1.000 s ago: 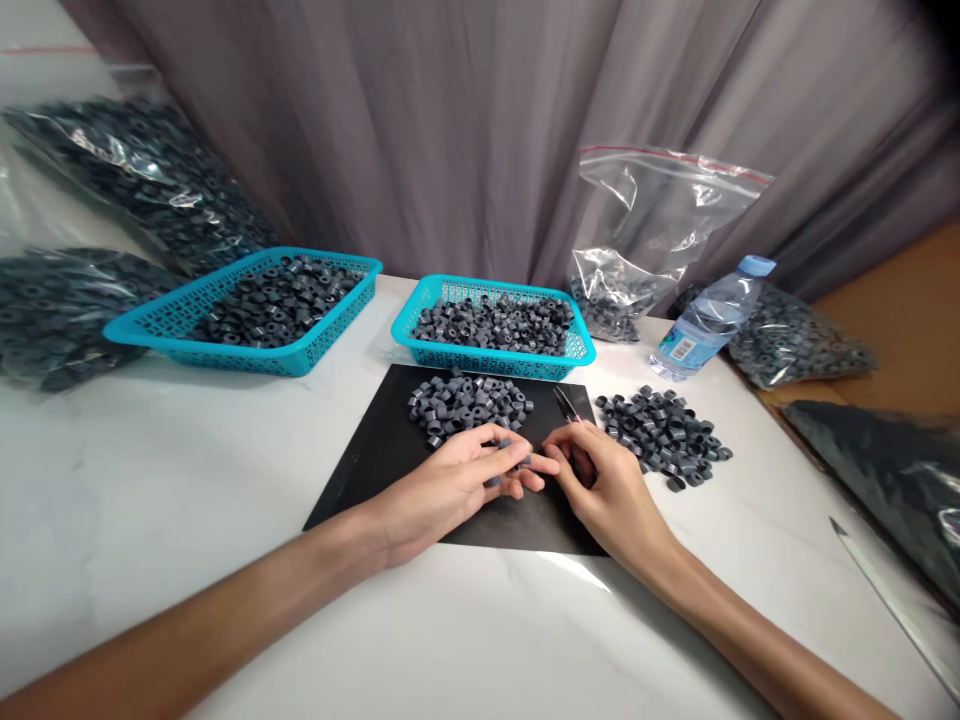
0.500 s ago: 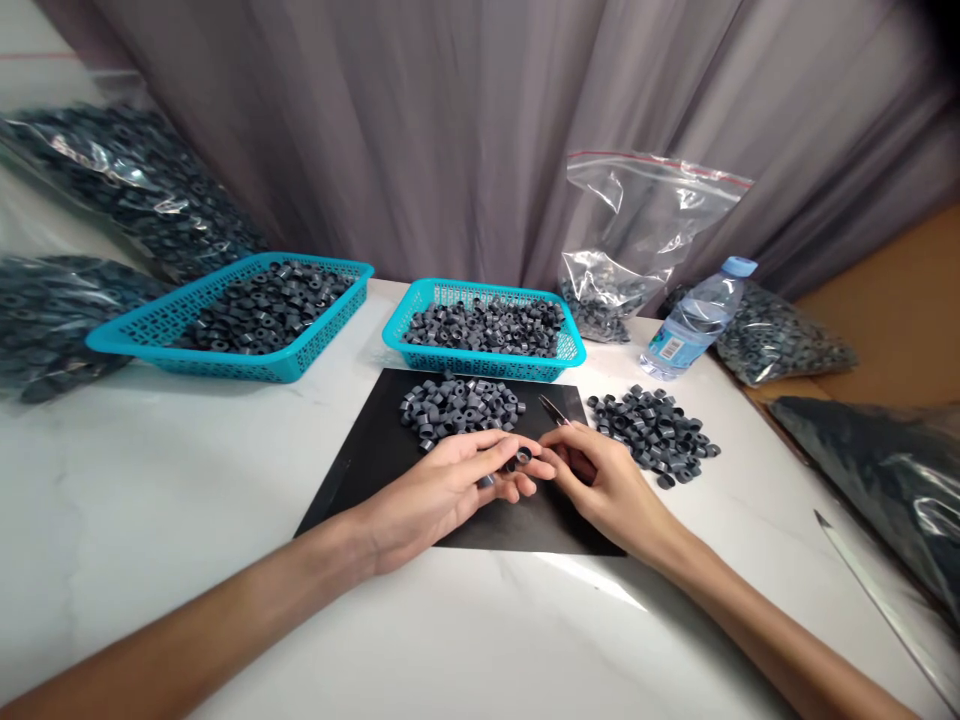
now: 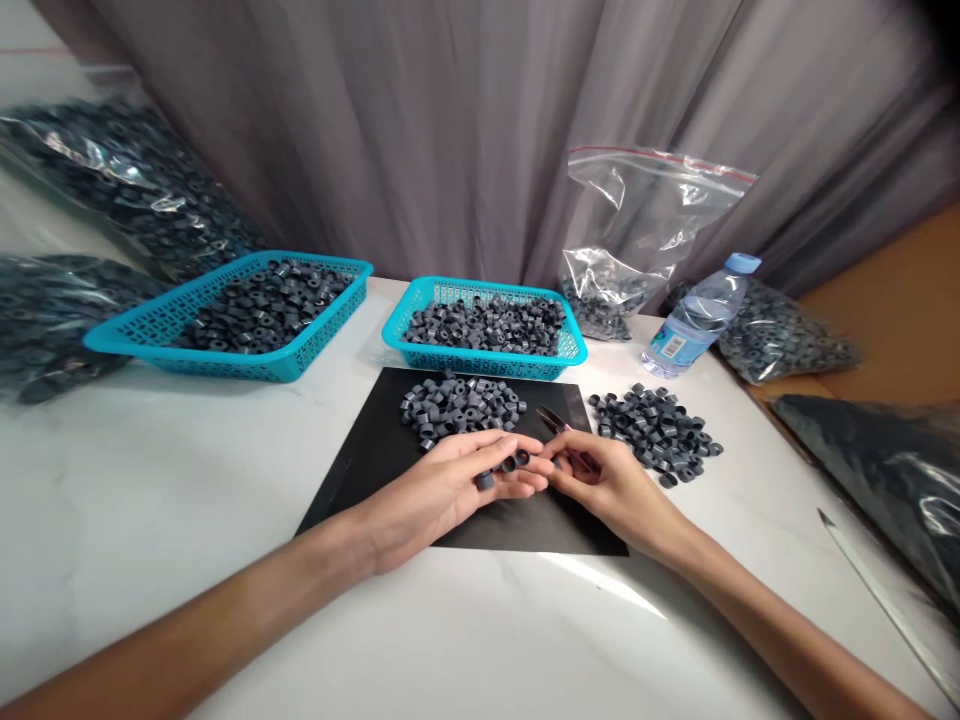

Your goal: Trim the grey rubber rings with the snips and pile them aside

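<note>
My left hand (image 3: 457, 485) is turned palm up above the black mat (image 3: 352, 480), its fingers curled around a few small grey rings (image 3: 484, 480). My right hand (image 3: 604, 480) meets its fingertips and is closed on dark pointed tweezers (image 3: 553, 419), whose tips point up and away. A small grey piece shows partly between the right fingertips. Behind my left hand a pile of grey rings (image 3: 461, 405) lies on the mat. Another ring pile (image 3: 660, 435) rests on the white table, right of the mat.
Two blue baskets (image 3: 484, 362) (image 3: 289, 367) of rings stand behind. At the back right are a clear zip bag (image 3: 600, 300) and a water bottle (image 3: 694, 320). Filled bags (image 3: 127, 180) lean at the left; a dark bag (image 3: 877, 470) and a long pale strip (image 3: 885, 600) lie right.
The tweezers have turned slightly, and their tips look farther apart. My left fingers have shifted, showing more of the rings in the palm. My right hand has moved very little.
</note>
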A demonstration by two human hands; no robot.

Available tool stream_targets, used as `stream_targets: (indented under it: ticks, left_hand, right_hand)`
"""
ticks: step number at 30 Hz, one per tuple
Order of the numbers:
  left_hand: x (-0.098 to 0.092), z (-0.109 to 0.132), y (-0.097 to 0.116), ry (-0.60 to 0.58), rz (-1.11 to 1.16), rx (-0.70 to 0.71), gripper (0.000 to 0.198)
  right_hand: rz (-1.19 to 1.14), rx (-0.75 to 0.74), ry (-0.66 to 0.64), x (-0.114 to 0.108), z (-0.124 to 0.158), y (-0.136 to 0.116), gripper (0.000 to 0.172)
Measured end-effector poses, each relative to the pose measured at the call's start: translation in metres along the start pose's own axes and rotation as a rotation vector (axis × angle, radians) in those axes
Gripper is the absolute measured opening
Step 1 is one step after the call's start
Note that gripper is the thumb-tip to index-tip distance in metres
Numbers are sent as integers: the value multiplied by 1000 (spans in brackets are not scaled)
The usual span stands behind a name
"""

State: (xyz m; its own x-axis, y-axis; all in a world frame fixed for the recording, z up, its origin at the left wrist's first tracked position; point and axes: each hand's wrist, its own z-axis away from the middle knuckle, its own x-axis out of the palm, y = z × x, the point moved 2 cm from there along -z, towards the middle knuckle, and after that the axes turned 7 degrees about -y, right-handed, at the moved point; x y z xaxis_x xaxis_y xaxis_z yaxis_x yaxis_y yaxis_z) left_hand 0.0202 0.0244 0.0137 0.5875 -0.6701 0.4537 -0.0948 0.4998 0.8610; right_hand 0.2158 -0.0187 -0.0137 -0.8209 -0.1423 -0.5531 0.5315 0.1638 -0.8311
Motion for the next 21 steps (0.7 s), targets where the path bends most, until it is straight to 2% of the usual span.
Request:
stream_targets:
  ticks: [3,9,16,21]
  left_hand:
    - [0,-1,0,25,10,-1,25]
    - [-4,-2,-5,107,49,-21,24]
    - [-5,-3,-7,79,65,-19,22]
    - [-1,-1,-7,72,4,-49,21]
  right_hand:
    - [-15,-20,37,0,1,-1,25]
    - [-91,-31,223,-4,8,-5,22]
    - [-146,-48,140,5,12,-19,22]
    - [-199,-12,93,9,9,-15,26]
